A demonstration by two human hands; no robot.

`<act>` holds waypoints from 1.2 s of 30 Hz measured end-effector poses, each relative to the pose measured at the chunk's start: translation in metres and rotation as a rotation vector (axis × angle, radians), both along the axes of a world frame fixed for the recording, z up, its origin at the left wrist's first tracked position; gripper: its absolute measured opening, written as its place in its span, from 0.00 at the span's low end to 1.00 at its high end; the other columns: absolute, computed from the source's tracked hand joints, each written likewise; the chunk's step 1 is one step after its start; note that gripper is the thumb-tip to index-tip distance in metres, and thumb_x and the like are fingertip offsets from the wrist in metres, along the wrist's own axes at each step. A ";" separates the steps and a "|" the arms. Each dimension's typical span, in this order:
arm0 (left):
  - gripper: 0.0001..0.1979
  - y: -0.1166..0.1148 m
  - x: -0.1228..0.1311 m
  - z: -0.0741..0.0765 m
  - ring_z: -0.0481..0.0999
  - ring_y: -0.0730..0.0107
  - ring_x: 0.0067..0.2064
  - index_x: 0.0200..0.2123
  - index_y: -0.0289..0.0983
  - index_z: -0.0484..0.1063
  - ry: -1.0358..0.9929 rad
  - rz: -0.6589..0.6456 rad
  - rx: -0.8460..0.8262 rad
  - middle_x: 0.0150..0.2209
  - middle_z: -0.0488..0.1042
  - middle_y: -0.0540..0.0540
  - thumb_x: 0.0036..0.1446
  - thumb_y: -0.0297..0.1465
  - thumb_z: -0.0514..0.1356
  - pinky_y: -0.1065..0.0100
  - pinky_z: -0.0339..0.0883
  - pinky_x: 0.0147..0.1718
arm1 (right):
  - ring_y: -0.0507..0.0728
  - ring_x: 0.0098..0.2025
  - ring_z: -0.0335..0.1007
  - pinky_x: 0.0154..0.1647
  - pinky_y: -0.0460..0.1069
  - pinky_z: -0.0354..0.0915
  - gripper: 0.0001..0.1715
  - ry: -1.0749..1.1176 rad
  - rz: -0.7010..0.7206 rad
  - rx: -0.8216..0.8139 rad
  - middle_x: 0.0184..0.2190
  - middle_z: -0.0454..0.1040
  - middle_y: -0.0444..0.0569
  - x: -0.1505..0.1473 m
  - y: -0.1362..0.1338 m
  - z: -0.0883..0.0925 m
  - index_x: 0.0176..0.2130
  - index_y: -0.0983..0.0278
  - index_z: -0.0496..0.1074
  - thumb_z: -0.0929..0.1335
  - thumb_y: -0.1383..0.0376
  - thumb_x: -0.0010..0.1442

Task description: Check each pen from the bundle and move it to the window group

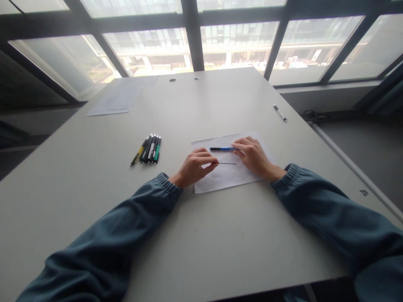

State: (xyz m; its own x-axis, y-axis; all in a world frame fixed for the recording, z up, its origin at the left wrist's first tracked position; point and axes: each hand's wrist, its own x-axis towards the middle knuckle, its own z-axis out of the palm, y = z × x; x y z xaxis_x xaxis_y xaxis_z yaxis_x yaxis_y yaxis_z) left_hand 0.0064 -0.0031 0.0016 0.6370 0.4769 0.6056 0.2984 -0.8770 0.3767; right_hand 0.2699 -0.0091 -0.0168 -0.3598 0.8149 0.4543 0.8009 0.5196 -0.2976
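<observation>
The left hand is pinching a thin dark rod by one end, thumb and fingers closing on it, while its free end is pointing right above the white sheet; the right hand is holding the blue-and-black pen by its right end, between thumb and fingertips — whether the pen is resting on the sheet, I cannot tell; a cluster of pens is lying left of the sheet, and a lone pen is lying near the table's right edge.
</observation>
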 end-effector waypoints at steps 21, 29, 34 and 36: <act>0.08 0.018 -0.019 0.007 0.75 0.66 0.34 0.32 0.38 0.80 -0.243 0.452 0.021 0.30 0.80 0.48 0.63 0.33 0.65 0.62 0.69 0.39 | 0.66 0.45 0.65 0.47 0.61 0.65 0.10 0.217 -0.314 0.133 0.40 0.74 0.56 0.015 0.003 -0.007 0.42 0.62 0.77 0.65 0.68 0.67; 0.07 0.020 -0.018 0.003 0.75 0.66 0.34 0.33 0.39 0.80 -0.210 0.418 0.028 0.30 0.80 0.49 0.63 0.33 0.65 0.62 0.70 0.40 | 0.66 0.45 0.64 0.47 0.61 0.64 0.11 0.206 -0.286 0.169 0.41 0.73 0.55 0.013 0.000 -0.003 0.43 0.60 0.76 0.64 0.68 0.66; 0.07 0.021 -0.018 0.001 0.76 0.66 0.35 0.34 0.39 0.81 -0.172 0.403 0.032 0.31 0.81 0.48 0.63 0.33 0.64 0.62 0.70 0.40 | 0.66 0.45 0.64 0.45 0.60 0.63 0.12 0.173 -0.272 0.181 0.41 0.73 0.55 0.012 -0.002 -0.002 0.44 0.60 0.77 0.64 0.68 0.66; 0.07 0.021 -0.018 0.000 0.76 0.65 0.35 0.34 0.40 0.82 -0.147 0.388 0.042 0.31 0.81 0.48 0.63 0.33 0.64 0.62 0.70 0.40 | 0.66 0.45 0.63 0.45 0.60 0.62 0.11 0.139 -0.267 0.185 0.41 0.73 0.55 0.012 -0.003 -0.001 0.44 0.60 0.76 0.64 0.69 0.66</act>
